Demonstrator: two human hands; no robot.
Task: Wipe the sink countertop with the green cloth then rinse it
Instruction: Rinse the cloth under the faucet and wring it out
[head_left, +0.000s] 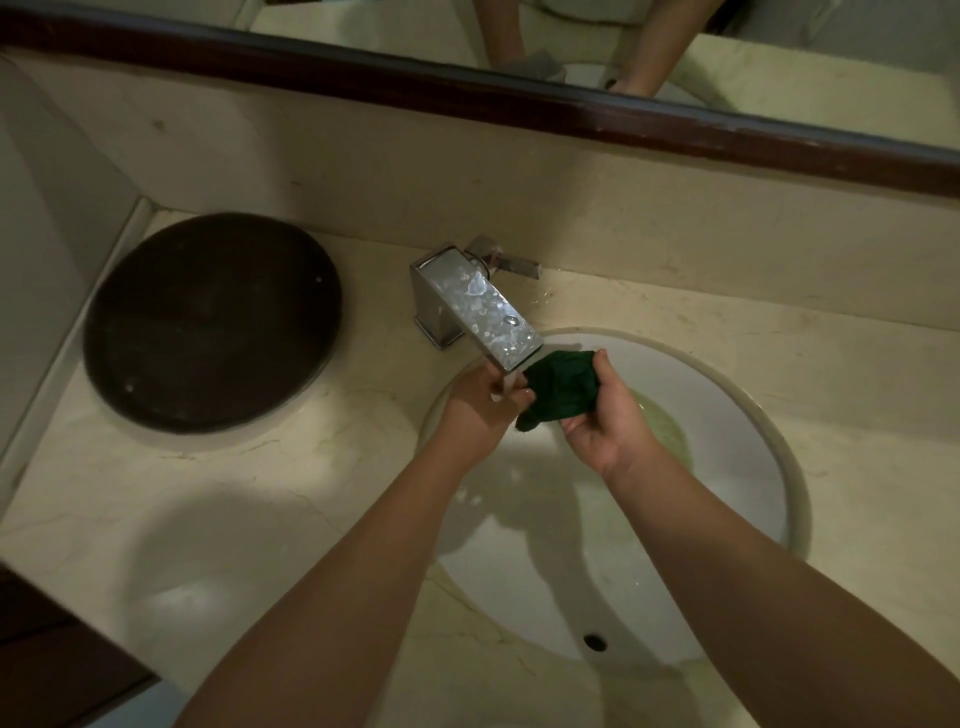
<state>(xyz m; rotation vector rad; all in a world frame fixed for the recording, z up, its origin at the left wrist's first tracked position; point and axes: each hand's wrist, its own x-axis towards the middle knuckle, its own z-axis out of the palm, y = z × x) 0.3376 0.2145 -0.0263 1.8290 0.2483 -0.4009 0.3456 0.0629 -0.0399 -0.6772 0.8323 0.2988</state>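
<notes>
The green cloth is bunched into a wad directly below and in front of the faucet spout, above the far side of the sink basin. The right hand grasps the cloth from the side away from the spout, fingers curled around the wad. The left hand sits under the spout tip, fingertips touching the near edge of the cloth; whether it grips or only presses cannot be determined. Yellowish water lies in the basin beyond the right hand. The faucet top carries water droplets. To the left of the faucet, a dark round lid rests on the marble countertop. Behind the faucet, a mirror frame runs along the wall.
</notes>
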